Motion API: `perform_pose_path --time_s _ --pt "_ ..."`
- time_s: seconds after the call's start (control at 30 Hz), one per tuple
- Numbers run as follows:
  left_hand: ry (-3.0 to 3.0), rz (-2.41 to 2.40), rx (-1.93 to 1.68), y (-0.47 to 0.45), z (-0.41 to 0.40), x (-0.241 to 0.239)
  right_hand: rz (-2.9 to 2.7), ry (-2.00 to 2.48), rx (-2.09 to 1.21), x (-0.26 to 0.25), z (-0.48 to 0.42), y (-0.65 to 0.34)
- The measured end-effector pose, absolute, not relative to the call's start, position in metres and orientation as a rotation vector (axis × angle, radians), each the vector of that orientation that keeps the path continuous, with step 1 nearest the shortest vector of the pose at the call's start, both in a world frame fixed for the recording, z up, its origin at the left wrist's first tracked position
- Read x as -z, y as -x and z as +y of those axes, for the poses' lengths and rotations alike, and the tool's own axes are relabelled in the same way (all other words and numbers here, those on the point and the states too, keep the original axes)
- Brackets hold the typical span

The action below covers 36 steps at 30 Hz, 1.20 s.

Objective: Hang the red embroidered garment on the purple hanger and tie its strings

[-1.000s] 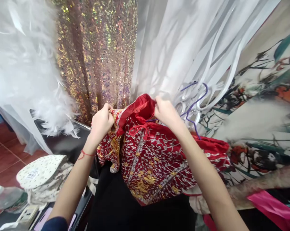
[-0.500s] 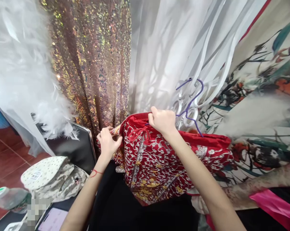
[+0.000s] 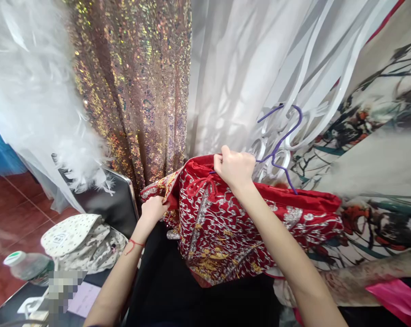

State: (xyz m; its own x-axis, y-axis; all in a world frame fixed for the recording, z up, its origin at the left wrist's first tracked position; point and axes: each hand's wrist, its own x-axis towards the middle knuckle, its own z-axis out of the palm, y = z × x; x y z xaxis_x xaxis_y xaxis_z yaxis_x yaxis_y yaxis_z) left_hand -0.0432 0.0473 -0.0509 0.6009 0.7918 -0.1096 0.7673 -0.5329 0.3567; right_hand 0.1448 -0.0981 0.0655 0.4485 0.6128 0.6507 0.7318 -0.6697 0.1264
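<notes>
A red garment (image 3: 222, 227) with silver and gold embroidery lies across my lap, a red tie string at its collar. A purple clothes hanger (image 3: 277, 147) sits in its neck opening, the hook sticking up to the upper right. My right hand (image 3: 236, 165) is closed over the garment's red-lined top edge, beside the hanger's shoulder. My left hand (image 3: 153, 211) pinches the gold-trimmed edge of the garment's left part, which is folded over there. The fingertips of both hands are partly hidden by the cloth and knuckles.
Behind hang a gold sequin cloth (image 3: 137, 86) and a white curtain (image 3: 226, 77). White scrolled metalwork (image 3: 345, 77) rises at right beside floral fabric (image 3: 389, 95). At left are white feathers (image 3: 86, 159), a dotted cloth bag (image 3: 72, 236) and a bottle (image 3: 28, 265).
My left hand has moved down and closed its fingers on the garment's edge, where it was more open before. The right hand keeps its grip. The view has shifted slightly.
</notes>
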Motion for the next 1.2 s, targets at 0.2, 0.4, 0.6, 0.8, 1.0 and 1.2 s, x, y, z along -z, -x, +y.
perform_pose_path --time_s 0.2,0.4,0.6,0.8,1.0,1.2 --pt "-2.325 1.022 -0.509 0.043 0.092 0.0 -1.065 2.61 0.926 -0.078 -0.102 -0.138" --pt "-2.233 0.875 -1.256 0.006 0.095 -0.076 -0.922 2.692 0.873 -0.096 -0.109 -0.136" --pt "-2.705 1.091 -0.995 0.0 0.108 -0.096 -1.146 2.777 0.748 -0.098 -0.118 -0.132" --pt "-2.369 1.415 -1.213 0.019 0.127 -0.077 -1.18 2.758 0.748 -0.091 -0.118 -0.134" --pt "-2.445 1.284 -1.588 0.058 0.12 -0.085 -1.184 2.749 0.761 -0.091 -0.12 -0.134" --pt "-2.461 1.059 -1.698 0.066 0.104 -0.085 -1.142 2.741 0.797 -0.088 -0.118 -0.134"
